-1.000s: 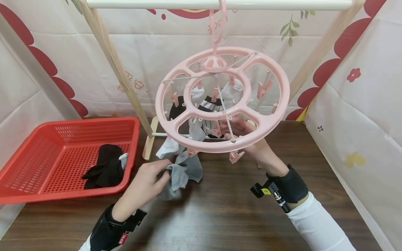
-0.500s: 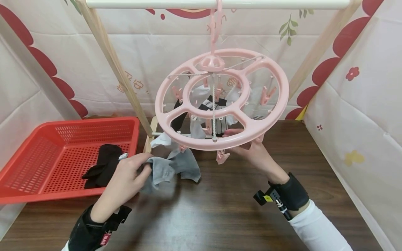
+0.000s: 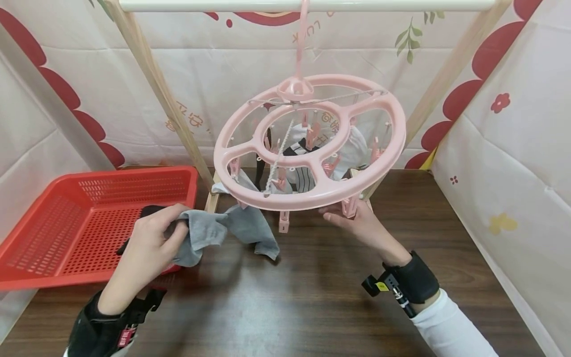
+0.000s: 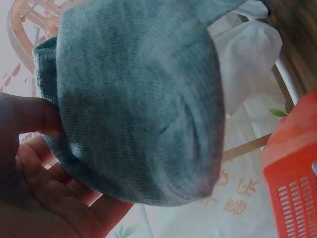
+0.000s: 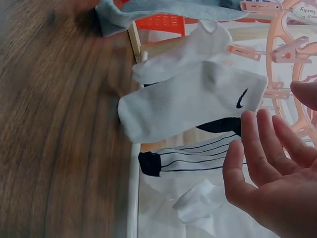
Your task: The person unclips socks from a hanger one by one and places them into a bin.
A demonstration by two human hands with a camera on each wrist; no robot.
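Observation:
A pink round clip hanger point(image 3: 321, 191) hangs by its hook, with several clothespins and socks below its rings. At its left, my left hand point(image 3: 149, 243) holds a grey sock point(image 3: 202, 230); the left wrist view shows its ribbed fabric point(image 4: 133, 99) between thumb and fingers. A grey length point(image 3: 254, 230) stretches from there to under the hanger's front left rim. My right hand point(image 3: 363, 225) is beside a pink clothespin point(image 3: 350, 206) at the front right, its fingers spread loosely in the right wrist view. A white sock point(image 5: 193, 101) and a striped sock point(image 5: 198, 157) hang near those fingers.
A red plastic basket point(image 3: 40, 267) with dark socks point(image 3: 150, 210) stands on the wooden table point(image 3: 285, 307) at the left, partly behind my left hand. Above, a white rail point(image 3: 379, 5) on wooden legs point(image 3: 153, 74) carries the hanger. Printed cloth surrounds the table.
My left hand has moved left to the basket, drawing the grey sock along. The hanger has turned, its front clothespins shifting left. My right hand has come out from under the ring to its front edge.

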